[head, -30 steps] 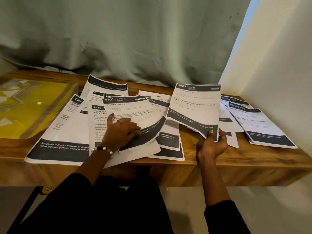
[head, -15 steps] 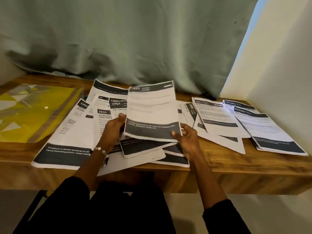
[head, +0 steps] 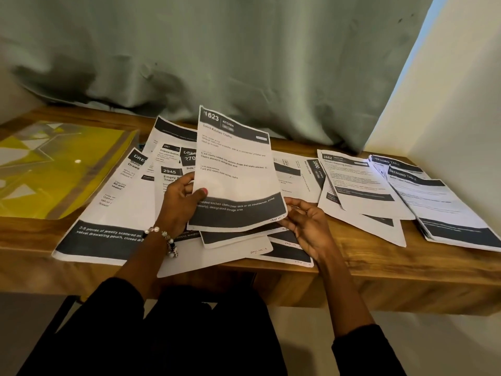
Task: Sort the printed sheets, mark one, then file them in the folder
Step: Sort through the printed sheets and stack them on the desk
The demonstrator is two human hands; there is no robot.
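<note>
A: What has the left hand [head: 180, 203] got?

B: Sheet 1623 [head: 234, 169], headed KITCHEN. The thumb is pinched over its left edge with the fingers behind, and the sheet is raised and tilted above the others.

A: And the right hand [head: 307, 225]?

B: Loose, fingers relaxed and apart, just under the sheet's lower right corner. I cannot tell whether it touches the paper.

A: Where are the other sheets?

B: Spread over the wooden bench [head: 379, 263]. Left of the raised one, an overlapping heap with sheet 2945 [head: 169, 175] showing, and a big sheet [head: 108, 213] whose dark footer reaches the front edge. To the right, sheet 3800 [head: 314, 169] lies turned sideways, then sheet 2652 [head: 357, 183], then a stack [head: 444, 207] marked DRESSING TABLE near the wall [head: 447, 104].

A: The folder?

B: The yellow folder [head: 54, 169] lies flat at the bench's far left, beside the heap and apart from both hands.

A: Anything else?

B: A beaded bracelet [head: 165, 238] on the left wrist, and a green curtain [head: 217, 50] behind the bench.
</note>
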